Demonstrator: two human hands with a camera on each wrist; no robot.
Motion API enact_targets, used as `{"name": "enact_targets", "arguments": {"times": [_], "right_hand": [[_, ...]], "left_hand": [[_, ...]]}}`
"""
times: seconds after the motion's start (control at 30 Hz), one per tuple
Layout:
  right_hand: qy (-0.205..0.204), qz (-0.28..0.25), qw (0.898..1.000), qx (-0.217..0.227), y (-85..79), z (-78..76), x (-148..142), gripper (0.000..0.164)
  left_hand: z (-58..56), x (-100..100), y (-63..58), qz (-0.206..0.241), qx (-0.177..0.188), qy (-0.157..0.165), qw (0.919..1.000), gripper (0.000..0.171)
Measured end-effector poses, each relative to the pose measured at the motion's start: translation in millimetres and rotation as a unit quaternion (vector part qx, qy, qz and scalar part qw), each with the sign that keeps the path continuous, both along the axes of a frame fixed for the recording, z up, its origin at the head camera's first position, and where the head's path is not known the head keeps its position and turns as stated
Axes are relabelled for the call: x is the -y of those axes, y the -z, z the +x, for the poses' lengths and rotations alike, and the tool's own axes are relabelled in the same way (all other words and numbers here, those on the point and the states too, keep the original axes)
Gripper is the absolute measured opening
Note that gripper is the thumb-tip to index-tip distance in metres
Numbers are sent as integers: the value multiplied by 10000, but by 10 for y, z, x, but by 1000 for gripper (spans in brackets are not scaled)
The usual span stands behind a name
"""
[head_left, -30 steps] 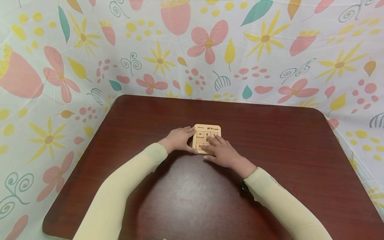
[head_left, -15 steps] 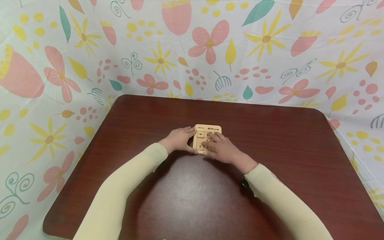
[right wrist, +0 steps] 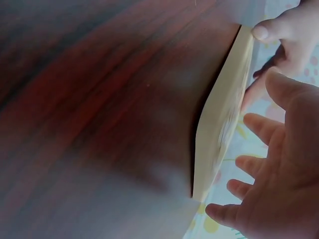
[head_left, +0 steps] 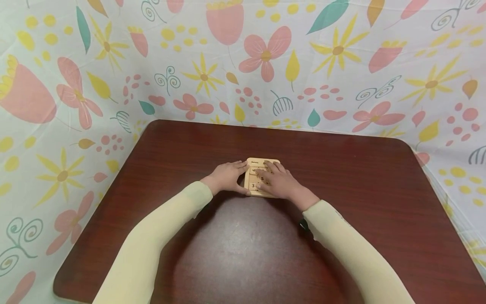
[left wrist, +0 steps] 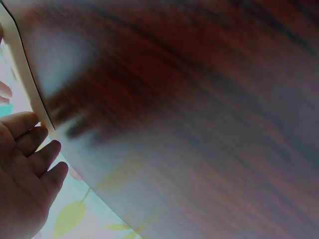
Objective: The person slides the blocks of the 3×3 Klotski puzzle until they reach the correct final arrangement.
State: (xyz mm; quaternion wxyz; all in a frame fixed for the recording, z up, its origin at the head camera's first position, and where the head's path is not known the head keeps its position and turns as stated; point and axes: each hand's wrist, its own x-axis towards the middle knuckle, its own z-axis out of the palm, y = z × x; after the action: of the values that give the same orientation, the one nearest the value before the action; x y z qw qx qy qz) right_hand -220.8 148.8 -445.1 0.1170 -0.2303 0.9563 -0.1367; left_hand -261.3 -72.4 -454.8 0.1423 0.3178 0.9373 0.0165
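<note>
A pale wooden number sliding puzzle lies flat at the middle of the table, its tiles marked with digits such as 3 and 5. My left hand holds its left side, thumb at the near corner and fingers at the far part of the edge. Over the tiles spreads my right hand, hiding most of the right half; its fingertips are right at the tiles. In the right wrist view the right hand has its fingers apart above the puzzle, with the left thumb on the corner beyond.
The dark red-brown table has rounded corners and a glossy patch in front of the puzzle. A white cloth with flowers and leaves hangs behind and beside it. A small dark object shows under the right cuff.
My right hand has slid forward and slightly left over the tiles, so its fingers now cover part of the top row and the printed heading. The left hand keeps its place.
</note>
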Motion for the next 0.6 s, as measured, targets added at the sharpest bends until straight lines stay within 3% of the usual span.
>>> {"name": "enact_targets", "arguments": {"times": [0.2, 0.6], "right_hand": [[45, 200, 9996, 213, 15, -42, 45, 60], [56, 387, 9991, 176, 43, -55, 55, 62]], "left_hand": [[4, 3, 2, 18, -22, 11, 10000, 105], [15, 5, -4, -23, -101, -6, 9999, 107]]}}
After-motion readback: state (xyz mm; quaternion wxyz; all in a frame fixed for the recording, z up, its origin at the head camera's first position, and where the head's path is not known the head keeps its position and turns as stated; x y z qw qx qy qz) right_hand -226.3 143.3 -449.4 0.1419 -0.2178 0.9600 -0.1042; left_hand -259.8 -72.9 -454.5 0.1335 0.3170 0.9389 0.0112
